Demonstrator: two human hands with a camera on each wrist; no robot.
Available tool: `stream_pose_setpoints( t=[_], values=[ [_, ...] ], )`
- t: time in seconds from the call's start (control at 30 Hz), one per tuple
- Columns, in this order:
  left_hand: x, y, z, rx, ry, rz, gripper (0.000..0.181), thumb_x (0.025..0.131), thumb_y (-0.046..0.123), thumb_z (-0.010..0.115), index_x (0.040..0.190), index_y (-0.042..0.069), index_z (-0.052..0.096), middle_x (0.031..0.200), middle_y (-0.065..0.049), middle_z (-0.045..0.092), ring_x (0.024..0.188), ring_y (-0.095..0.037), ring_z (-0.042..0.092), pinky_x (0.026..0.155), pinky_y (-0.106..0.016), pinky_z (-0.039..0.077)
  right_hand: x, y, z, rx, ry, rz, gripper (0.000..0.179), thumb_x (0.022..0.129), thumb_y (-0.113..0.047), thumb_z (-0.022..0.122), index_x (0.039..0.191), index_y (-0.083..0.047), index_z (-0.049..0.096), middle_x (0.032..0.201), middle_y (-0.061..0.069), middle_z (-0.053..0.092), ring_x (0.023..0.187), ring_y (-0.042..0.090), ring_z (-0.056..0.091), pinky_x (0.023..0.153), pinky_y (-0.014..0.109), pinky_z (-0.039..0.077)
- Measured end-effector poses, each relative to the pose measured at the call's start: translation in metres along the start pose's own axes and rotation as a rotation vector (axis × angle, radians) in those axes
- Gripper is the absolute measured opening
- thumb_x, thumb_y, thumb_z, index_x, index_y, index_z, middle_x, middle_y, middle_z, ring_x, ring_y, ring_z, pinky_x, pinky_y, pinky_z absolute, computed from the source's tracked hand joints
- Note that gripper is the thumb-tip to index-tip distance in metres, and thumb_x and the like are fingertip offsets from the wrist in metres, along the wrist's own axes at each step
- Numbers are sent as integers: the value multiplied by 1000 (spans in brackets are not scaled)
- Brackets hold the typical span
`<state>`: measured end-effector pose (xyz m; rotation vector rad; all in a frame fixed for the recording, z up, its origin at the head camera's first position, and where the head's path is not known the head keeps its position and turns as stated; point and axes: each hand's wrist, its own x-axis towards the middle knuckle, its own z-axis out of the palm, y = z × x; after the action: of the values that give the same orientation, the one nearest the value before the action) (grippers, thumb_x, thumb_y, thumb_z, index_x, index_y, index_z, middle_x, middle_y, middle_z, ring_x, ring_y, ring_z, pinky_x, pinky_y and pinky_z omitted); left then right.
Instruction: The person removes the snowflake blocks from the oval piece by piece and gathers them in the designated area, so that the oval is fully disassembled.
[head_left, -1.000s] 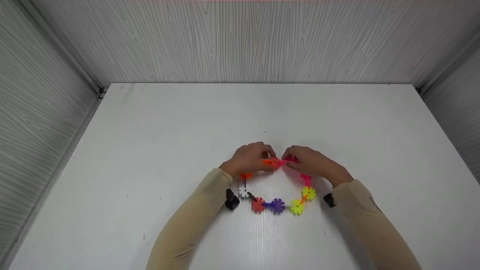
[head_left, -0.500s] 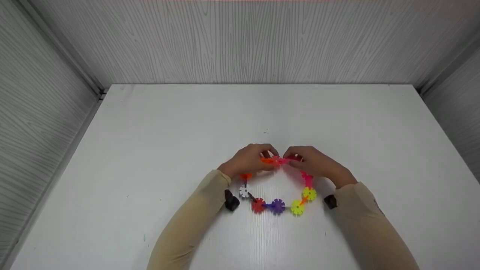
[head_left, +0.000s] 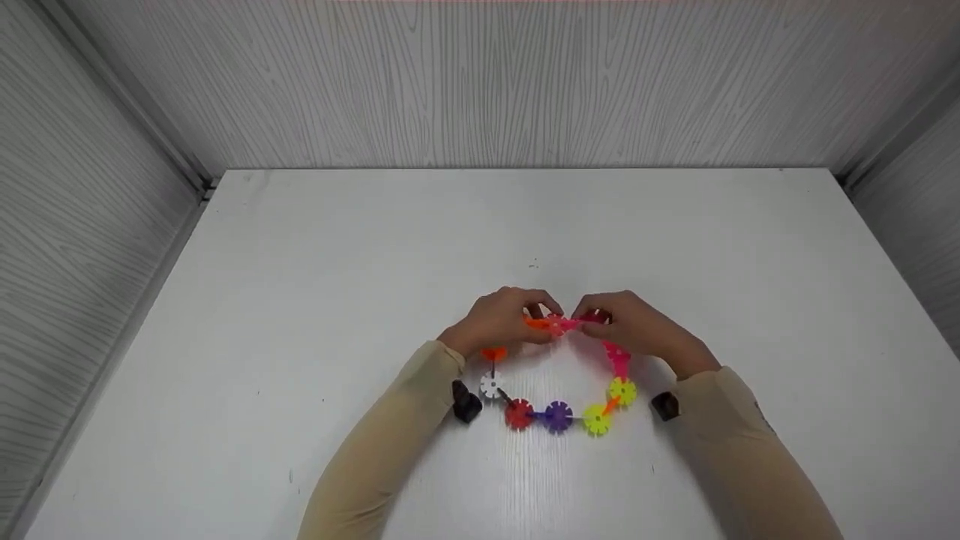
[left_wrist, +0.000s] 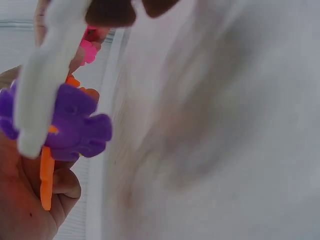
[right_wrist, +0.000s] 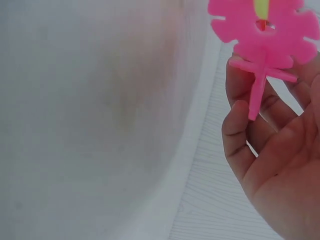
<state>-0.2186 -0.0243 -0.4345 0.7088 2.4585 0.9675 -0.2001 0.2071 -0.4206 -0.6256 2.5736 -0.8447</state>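
Note:
A ring of notched plastic discs, slotted edge to edge, lies in front of the person in the head view. Its near side includes a white disc, a red disc, a purple disc and yellow discs. At the far side the left hand pinches an orange disc, beside a coral disc. Opposite it, the right hand pinches a pink disc between thumb and fingers. In the left wrist view another purple disc partly covers the left hand.
The white tabletop spreads around the ring. Wood-grained panels stand behind it and at both sides. A black wrist camera sits under the left sleeve, and another black camera by the right one.
The right hand has shifted slightly right, and more of its pink disc shows between the fingers. The left hand keeps its pinch, with only slight movement.

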Motion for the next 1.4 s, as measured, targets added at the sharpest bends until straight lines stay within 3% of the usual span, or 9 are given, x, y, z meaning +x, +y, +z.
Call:
stream_pose_setpoints(
  t=[0.13,0.43,0.77,1.03,1.1,1.2,1.33,1.4],
  values=[
    [-1,2,-1,18,-25,10,31,84,35,73,114,33,66,100,4,65,90,-14,58,74,-28,49,-2,0,-1,18,-17,-13,11,92,-17,64,103,-17,68,92,1,66,84,17,56,76,27,51],
    [0,3,-1,90,19,15,32,82,37,74,113,31,68,100,3,68,90,-13,59,79,-32,49,-2,-3,0,8,9,-1,10,92,-17,65,100,-15,69,92,2,67,83,17,57,77,27,51],
    [-2,9,-3,54,3,-2,30,82,34,74,111,34,69,98,7,66,90,-12,58,79,-30,50,-6,-1,0,26,34,-45,11,90,-15,67,100,-12,71,91,2,68,81,17,57,74,20,51],
    [-2,15,-2,110,13,26,32,82,37,74,113,32,69,100,6,69,89,-12,59,79,-30,50,-13,3,1,27,73,-29,9,89,-15,68,98,-13,71,91,2,69,82,16,59,77,22,52],
    [-3,12,-5,153,43,28,32,83,38,72,114,32,68,102,4,69,90,-13,60,80,-31,50,-15,6,-1,23,91,-38,8,90,-16,67,96,-13,71,90,2,69,82,15,59,76,24,52],
    [-10,0,-13,170,101,-20,32,84,37,72,115,31,68,103,3,68,93,-14,58,82,-32,48,-23,15,-7,25,132,-34,7,91,-15,65,95,-12,70,89,2,69,82,15,58,75,25,51],
    [-23,-18,-24,78,151,-70,33,83,36,74,114,30,67,102,2,67,91,-16,56,77,-31,46,-41,31,-18,42,198,11,8,92,-18,65,97,-14,70,90,0,68,85,13,55,75,22,47],
    [-23,-19,-26,34,144,-53,33,83,37,74,115,29,67,101,2,67,89,-17,56,74,-30,45,-43,33,-20,51,196,23,11,93,-21,64,100,-15,71,92,0,69,87,14,55,77,23,46]
  ],
)
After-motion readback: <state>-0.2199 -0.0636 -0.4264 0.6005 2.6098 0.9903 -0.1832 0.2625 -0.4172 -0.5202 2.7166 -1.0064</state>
